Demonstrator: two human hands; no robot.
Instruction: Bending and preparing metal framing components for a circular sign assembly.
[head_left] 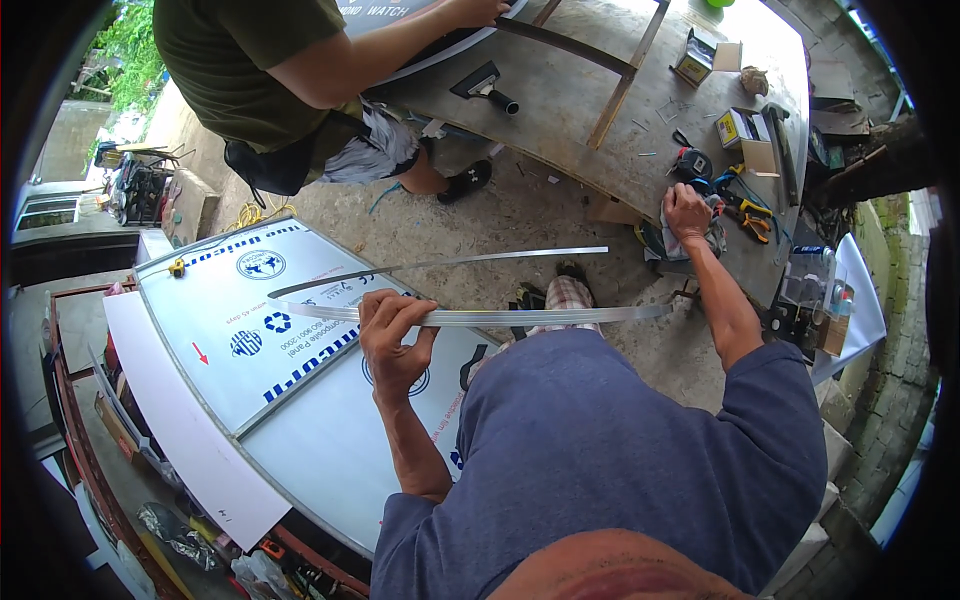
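My left hand point(392, 340) is closed around a long, thin metal strip point(530, 318), its fingers over the top and the thumb below. The silvery strip runs rightward in front of my body, and a second narrow length point(480, 258) angles up from its left end. At the workbench's near right corner, my right hand point(688, 212) is curled down over a pale, crumpled item. What the fingers hold there is mostly hidden. Just beyond that hand lies a black-and-red tape measure point(692, 163). Yellow-handled pliers point(750, 215) rest to its right.
Film-covered panels point(300, 300) stretch across the left side. Another person point(270, 80) works at the far end of the workbench point(560, 130). On the bench are a black scraper point(486, 88), a wooden frame point(612, 105) and small open boxes point(698, 58). A yellow cord point(258, 212) lies on the ground.
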